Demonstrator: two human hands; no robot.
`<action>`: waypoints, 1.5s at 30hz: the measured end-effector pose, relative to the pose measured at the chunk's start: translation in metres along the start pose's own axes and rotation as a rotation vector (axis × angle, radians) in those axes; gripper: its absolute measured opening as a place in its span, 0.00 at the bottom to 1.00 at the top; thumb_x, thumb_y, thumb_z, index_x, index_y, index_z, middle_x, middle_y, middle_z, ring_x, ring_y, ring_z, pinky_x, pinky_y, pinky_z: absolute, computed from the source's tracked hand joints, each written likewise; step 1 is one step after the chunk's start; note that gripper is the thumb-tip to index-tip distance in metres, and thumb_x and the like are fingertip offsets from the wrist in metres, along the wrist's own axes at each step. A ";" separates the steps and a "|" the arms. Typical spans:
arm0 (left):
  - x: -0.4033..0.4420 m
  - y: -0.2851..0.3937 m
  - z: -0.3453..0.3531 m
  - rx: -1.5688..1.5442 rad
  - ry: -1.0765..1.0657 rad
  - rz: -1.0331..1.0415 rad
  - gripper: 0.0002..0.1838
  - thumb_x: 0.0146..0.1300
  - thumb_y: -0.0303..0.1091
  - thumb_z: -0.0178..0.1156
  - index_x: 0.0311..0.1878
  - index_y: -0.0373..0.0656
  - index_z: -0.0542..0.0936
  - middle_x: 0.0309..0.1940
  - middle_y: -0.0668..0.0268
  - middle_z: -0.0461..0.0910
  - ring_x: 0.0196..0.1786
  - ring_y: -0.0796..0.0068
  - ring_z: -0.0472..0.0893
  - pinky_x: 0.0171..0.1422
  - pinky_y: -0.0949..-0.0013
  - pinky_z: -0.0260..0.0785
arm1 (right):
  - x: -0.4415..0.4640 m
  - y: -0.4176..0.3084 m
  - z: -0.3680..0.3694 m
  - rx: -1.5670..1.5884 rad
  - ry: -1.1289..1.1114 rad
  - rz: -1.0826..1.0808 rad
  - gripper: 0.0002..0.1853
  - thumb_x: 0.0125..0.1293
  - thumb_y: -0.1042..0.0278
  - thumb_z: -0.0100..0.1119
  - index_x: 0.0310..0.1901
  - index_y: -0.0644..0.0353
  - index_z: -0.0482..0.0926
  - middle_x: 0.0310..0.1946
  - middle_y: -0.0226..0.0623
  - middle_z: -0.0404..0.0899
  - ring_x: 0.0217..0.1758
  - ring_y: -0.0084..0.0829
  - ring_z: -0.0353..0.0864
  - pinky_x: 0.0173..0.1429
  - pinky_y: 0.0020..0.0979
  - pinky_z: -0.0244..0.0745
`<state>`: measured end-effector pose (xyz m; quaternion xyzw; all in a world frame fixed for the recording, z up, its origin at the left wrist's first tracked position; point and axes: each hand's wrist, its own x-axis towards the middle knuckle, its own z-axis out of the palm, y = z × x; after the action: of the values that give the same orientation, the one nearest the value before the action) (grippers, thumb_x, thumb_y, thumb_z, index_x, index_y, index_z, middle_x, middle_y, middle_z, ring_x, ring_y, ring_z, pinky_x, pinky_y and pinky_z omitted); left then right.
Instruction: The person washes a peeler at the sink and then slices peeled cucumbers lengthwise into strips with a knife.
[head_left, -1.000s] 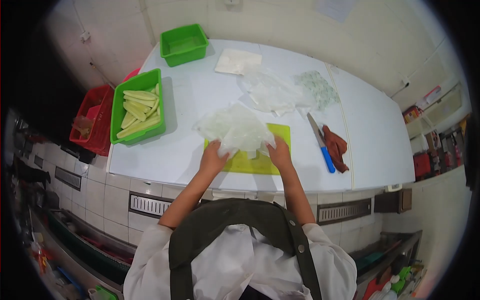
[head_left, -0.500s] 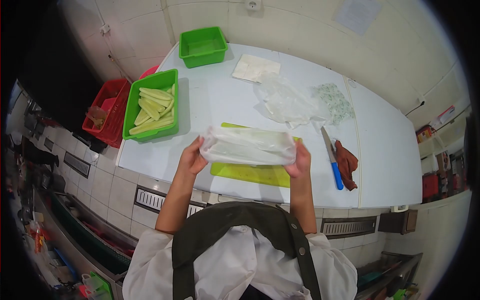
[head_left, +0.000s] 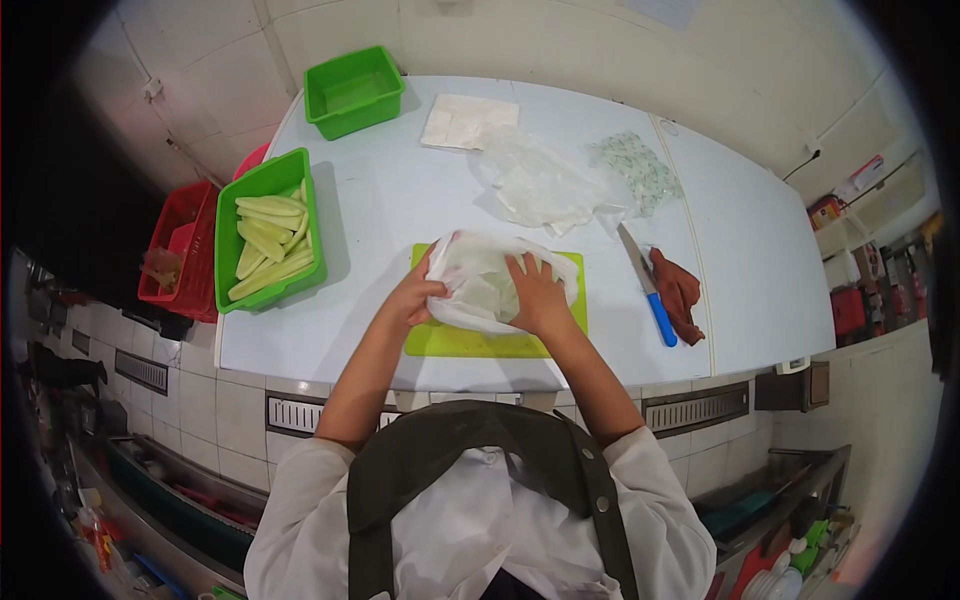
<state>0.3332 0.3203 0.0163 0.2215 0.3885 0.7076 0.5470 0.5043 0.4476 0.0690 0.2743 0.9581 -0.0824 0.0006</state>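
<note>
Plastic bag [head_left: 484, 290], stretched lengthwise a moment ago, now gapes over the cutting board [head_left: 490, 344], its inside exposed, left hand [head_left: 410, 297] pinching the rim, right hand [head_left: 540, 296] spread at the opening.

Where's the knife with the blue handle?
In the head view, the blue-handled knife lies on the white table, to the right, just left of the brown cloth.
</note>
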 end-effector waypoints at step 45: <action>0.020 0.028 0.011 2.074 -0.060 0.306 0.34 0.39 0.39 0.71 0.55 0.54 0.71 0.58 0.63 0.64 0.60 0.61 0.65 0.66 0.35 0.46 | 0.230 0.094 -0.058 0.150 0.568 0.076 0.20 0.54 0.60 0.59 0.47 0.59 0.76 0.49 0.42 0.75 0.45 0.41 0.77 0.48 0.38 0.74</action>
<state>0.3186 0.3393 0.0424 0.6459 0.7588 0.0834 0.0029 0.3606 0.6565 0.1005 0.3216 0.9001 -0.0729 -0.2849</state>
